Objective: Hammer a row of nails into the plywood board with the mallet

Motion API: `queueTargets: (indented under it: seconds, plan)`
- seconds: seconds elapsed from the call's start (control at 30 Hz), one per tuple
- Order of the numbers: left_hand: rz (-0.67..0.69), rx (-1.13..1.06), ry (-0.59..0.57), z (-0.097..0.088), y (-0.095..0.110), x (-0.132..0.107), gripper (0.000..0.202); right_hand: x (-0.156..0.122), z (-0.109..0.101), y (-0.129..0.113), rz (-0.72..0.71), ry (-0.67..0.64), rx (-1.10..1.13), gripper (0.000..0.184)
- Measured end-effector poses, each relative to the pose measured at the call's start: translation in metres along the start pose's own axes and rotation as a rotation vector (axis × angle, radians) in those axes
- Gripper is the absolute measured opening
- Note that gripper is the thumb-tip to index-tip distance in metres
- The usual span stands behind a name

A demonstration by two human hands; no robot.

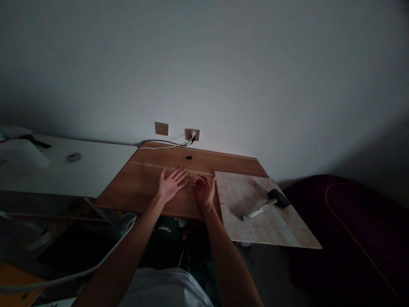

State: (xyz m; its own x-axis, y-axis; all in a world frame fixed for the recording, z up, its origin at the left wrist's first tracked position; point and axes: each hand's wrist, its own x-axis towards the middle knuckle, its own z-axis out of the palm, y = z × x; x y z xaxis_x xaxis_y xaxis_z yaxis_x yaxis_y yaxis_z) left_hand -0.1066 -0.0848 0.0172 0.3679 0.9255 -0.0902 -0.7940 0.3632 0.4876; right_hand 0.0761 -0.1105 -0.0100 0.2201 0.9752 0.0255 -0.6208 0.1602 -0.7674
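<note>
The left hand (169,186) is spreading its fingers wide over the brown table (134,187), with nothing in it. The right hand (204,192) is curling its fingers loosely, and it is holding nothing too. The palms are facing up or a bit inward. I cannot tell if either hand is touching the wood.

A hammer (258,209) with a black head is lying to the right of both hands. It is resting on a pale board (236,204), which is sitting on the right part of the table and sticking out past its near side. The right hand is being the closer one by far, just beside the board's left edge. I cannot tell if its thumb is touching that edge.

The hammer is lying at a slant: its handle end is pointing left and near, and its head is pointing right and a little far. So the handle end is lying closer to the right hand than the head is. Behind, white and black cords are running along the wall (223,85).
</note>
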Motion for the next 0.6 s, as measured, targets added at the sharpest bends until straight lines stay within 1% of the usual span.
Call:
queueTargets:
  seconds: [0.1,0.23,0.4,0.5,0.6]
  plan:
    - [0.004,-0.006,-0.018,0.002,-0.001,-0.001,0.068,0.001,0.001,0.003,-0.029,0.008,-0.09,0.066]
    - [0.0,-0.019,-0.032,0.003,0.0,-0.003,0.07,-0.002,0.006,0.01,-0.106,0.019,-0.253,0.044]
    - [0.018,-0.046,-0.037,0.008,0.002,-0.006,0.073,-0.008,0.013,0.012,-0.195,0.016,-0.412,0.044]
    - [0.016,-0.05,-0.023,0.01,0.003,-0.008,0.072,-0.009,0.012,0.01,-0.216,0.041,-0.462,0.037]
    - [0.016,-0.045,-0.017,0.01,0.003,-0.008,0.07,-0.01,0.011,0.009,-0.224,0.042,-0.492,0.037]
